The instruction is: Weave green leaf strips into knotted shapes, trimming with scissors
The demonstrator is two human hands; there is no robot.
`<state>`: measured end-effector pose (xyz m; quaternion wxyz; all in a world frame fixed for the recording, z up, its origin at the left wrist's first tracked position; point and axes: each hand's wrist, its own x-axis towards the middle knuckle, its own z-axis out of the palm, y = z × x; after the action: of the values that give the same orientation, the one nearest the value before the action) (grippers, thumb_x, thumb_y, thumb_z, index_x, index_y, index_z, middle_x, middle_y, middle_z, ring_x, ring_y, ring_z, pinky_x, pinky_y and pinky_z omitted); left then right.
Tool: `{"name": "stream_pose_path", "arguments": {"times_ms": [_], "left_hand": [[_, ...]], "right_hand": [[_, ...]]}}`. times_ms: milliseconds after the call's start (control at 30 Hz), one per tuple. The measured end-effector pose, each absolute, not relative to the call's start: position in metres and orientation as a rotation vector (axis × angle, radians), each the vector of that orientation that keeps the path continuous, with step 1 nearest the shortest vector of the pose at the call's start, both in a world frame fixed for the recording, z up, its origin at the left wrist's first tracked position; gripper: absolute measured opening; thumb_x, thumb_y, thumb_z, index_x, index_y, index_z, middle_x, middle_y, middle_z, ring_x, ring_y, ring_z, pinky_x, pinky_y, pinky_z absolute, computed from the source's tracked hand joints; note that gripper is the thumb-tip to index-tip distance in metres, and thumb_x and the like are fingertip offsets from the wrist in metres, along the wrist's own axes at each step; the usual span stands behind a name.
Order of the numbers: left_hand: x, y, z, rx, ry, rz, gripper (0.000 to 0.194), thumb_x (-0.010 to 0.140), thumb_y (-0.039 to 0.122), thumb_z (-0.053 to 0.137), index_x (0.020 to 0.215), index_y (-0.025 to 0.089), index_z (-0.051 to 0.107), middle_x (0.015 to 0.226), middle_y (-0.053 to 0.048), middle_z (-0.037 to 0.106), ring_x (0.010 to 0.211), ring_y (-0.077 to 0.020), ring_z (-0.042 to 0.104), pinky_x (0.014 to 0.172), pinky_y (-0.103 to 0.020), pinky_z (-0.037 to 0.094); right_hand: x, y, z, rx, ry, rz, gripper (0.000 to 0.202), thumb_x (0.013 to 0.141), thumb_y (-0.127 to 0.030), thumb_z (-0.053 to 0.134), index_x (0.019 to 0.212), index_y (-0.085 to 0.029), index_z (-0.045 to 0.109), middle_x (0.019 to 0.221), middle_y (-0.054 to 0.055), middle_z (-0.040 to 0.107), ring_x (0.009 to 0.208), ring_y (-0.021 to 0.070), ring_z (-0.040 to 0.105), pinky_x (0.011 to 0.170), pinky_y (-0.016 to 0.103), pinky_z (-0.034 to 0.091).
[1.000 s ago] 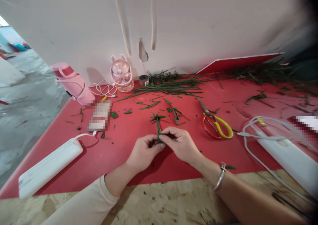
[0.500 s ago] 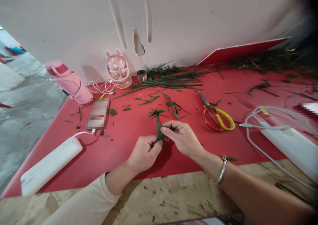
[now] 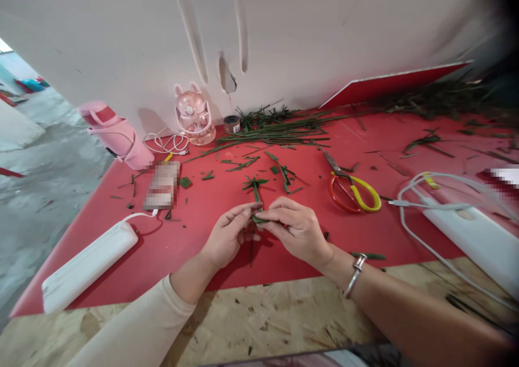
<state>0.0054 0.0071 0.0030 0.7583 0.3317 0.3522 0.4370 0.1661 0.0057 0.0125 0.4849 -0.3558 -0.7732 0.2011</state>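
Both hands meet over the red tabletop on a small bundle of green leaf strips (image 3: 257, 195), its top splayed out like a star. My left hand (image 3: 227, 233) pinches the bundle from the left, thumb and forefinger closed on it. From the other side my right hand (image 3: 300, 229) grips a folded part of the green leaf between thumb and fingertips. A thin dark strand hangs down below the fingers. The fingers partly hide the bundle's lower end. Scissors (image 3: 352, 188) with red and yellow handles lie to the right of my right hand.
Green stems (image 3: 279, 133) lie along the back beside a small tin (image 3: 232, 124). A pink bottle (image 3: 117, 137), a clear pink bottle (image 3: 196, 121), a phone (image 3: 163, 184) and a white power bank (image 3: 91, 264) stand or lie left. A cabled white block (image 3: 474, 242) is at right.
My left hand has shifted its grip, its fingers now higher and more stretched. My right hand has turned its fingertips inward over the leaf. The bundle's lower part is now folded.
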Motion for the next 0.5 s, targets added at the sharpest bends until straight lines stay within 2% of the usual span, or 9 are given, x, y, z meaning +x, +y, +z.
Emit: {"name": "stream_pose_path", "arguments": {"times_ms": [100,167,233,333,500], "left_hand": [[0.0055,0.0080,0.0019,0.671,0.755,0.976,0.025,0.070,0.028,0.065,0.092,0.015,0.066,0.077,-0.003,0.063,0.067,-0.0096,0.057,0.062,-0.022,0.050],[0.0058,0.0082,0.0015,0.645,0.754,0.982,0.025,0.070,0.028,0.066,0.092,0.016,0.066,0.073,-0.002,0.062,0.065,-0.0090,0.056,0.062,-0.022,0.050],[0.0057,0.0086,0.0010,0.627,0.753,0.989,0.023,0.071,0.028,0.065,0.091,0.016,0.067,0.069,-0.001,0.061,0.063,-0.0084,0.056,0.061,-0.022,0.050],[0.0056,0.0090,-0.0003,0.612,0.756,0.998,0.021,0.072,0.029,0.064,0.089,0.017,0.067,0.073,-0.002,0.062,0.064,-0.0088,0.056,0.060,-0.022,0.050],[0.0080,0.0079,-0.0011,0.625,0.789,1.002,0.023,0.068,0.033,0.067,0.085,0.017,0.067,0.067,0.000,0.061,0.060,-0.0084,0.055,0.057,-0.021,0.049]], "right_hand": [[0.1656,0.0040,0.0080,-0.936,-1.860,0.526,0.025,0.078,-0.016,0.057,0.102,-0.021,0.058,0.078,0.002,0.061,0.070,0.0112,0.058,0.066,0.022,0.048],[0.1658,0.0033,0.0053,-1.007,-1.797,0.549,0.034,0.076,-0.015,0.059,0.109,-0.020,0.052,0.077,0.001,0.061,0.065,0.0102,0.057,0.062,0.021,0.048],[0.1667,0.0034,0.0047,-1.016,-1.786,0.543,0.027,0.075,-0.014,0.059,0.101,-0.020,0.053,0.073,0.000,0.060,0.060,0.0095,0.055,0.057,0.020,0.047],[0.1684,0.0050,0.0068,-0.926,-1.895,0.514,0.010,0.078,-0.012,0.055,0.083,-0.020,0.059,0.071,0.001,0.061,0.064,0.0109,0.057,0.061,0.022,0.047],[0.1699,0.0078,0.0078,-0.818,-2.009,0.574,0.019,0.081,-0.013,0.051,0.092,-0.020,0.064,0.078,0.004,0.062,0.070,0.0108,0.059,0.063,0.022,0.048]]}}
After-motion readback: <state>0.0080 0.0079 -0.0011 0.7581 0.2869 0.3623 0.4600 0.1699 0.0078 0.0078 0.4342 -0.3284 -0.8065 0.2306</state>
